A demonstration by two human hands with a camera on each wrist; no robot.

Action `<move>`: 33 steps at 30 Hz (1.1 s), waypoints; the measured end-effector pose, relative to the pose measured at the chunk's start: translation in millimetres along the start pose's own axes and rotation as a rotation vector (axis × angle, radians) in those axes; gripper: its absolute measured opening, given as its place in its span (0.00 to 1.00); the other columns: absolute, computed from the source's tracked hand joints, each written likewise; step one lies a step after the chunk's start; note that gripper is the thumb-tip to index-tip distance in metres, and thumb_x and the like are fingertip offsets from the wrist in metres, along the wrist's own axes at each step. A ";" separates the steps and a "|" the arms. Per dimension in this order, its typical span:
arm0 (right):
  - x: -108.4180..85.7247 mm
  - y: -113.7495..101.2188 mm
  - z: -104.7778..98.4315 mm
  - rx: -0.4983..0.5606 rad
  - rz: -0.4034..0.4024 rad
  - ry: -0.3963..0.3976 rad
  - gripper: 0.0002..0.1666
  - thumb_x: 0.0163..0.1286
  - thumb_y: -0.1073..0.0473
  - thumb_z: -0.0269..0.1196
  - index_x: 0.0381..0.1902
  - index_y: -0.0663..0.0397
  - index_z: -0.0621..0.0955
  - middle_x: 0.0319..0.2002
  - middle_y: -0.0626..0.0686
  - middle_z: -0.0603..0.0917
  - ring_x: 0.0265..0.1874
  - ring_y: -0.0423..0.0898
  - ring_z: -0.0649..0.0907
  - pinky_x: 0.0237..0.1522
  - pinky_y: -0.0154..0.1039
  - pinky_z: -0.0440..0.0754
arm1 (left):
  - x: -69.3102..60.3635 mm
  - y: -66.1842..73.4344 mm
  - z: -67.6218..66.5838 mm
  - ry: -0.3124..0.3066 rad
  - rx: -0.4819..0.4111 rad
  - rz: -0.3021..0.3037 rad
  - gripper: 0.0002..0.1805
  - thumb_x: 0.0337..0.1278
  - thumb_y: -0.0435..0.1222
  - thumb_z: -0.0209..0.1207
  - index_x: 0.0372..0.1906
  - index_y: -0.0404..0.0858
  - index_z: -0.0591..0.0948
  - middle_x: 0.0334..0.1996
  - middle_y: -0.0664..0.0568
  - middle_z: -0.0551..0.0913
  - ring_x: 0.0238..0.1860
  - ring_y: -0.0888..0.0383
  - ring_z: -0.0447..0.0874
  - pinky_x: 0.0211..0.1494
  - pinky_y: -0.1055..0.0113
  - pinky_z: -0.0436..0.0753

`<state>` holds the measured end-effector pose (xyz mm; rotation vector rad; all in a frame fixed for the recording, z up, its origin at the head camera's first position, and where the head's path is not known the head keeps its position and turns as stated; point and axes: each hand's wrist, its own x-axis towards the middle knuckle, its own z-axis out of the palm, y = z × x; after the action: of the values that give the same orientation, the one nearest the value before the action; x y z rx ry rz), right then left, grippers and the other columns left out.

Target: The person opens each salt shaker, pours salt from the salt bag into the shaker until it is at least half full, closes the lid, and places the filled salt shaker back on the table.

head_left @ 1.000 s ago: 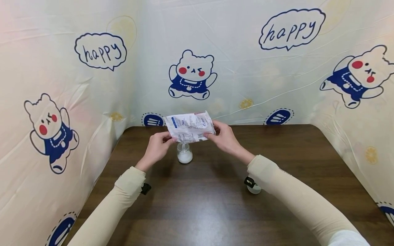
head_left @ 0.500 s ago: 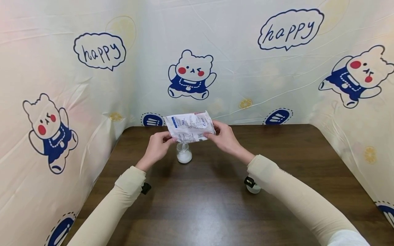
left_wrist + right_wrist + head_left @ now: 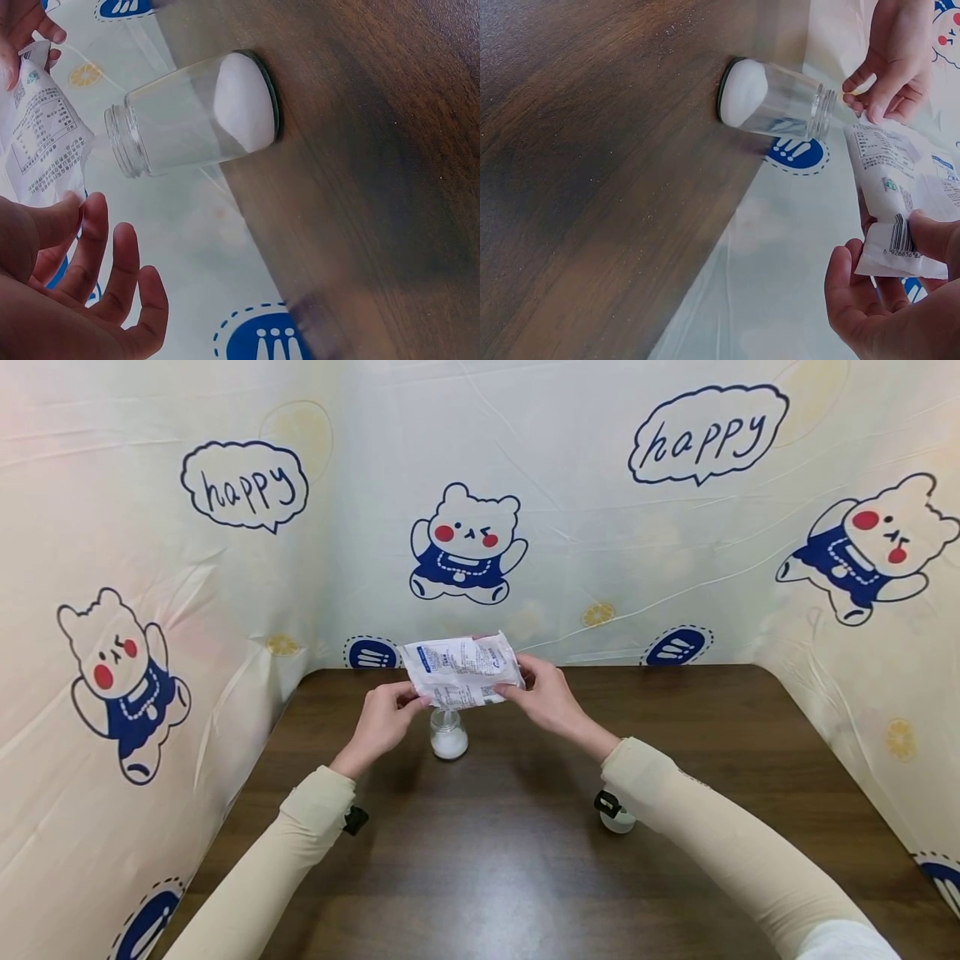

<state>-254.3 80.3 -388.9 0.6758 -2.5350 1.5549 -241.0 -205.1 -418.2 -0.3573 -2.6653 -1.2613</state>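
Observation:
A white printed packet [image 3: 465, 672] is held tilted above a clear glass jar [image 3: 449, 735], which stands upright on the table. My left hand [image 3: 384, 720] pinches the packet's near left corner, thumb on top. At the packet's right end, my right hand [image 3: 551, 695] grips it between thumb and fingers. From the packet's corner a faint white stream runs toward the jar's open mouth, without touching hands. Inside the jar, white grains [image 3: 244, 103] lie in a sloping heap at the bottom. The barcode end of the packet [image 3: 900, 232] shows beside the right thumb.
Under the right sleeve lies a small round pale object [image 3: 618, 822], partly hidden by the wrist camera. Scattered white specks dot the brown wooden table [image 3: 630, 187]. A printed cloth [image 3: 480, 443] hangs behind and at both sides.

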 end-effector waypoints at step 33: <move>0.6 -2.2 0.9 0.013 0.004 0.000 0.20 0.72 0.66 0.71 0.61 0.60 0.83 0.49 0.57 0.88 0.36 0.50 0.83 0.37 0.40 0.82 | 0.9 -2.5 -1.1 0.010 0.012 0.009 0.12 0.72 0.30 0.65 0.56 0.33 0.87 0.44 0.44 0.90 0.37 0.49 0.83 0.41 0.56 0.82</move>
<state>-253.8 78.5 -387.4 0.6729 -2.5298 1.5737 -242.6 -207.4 -419.1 -0.3600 -2.6587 -1.2407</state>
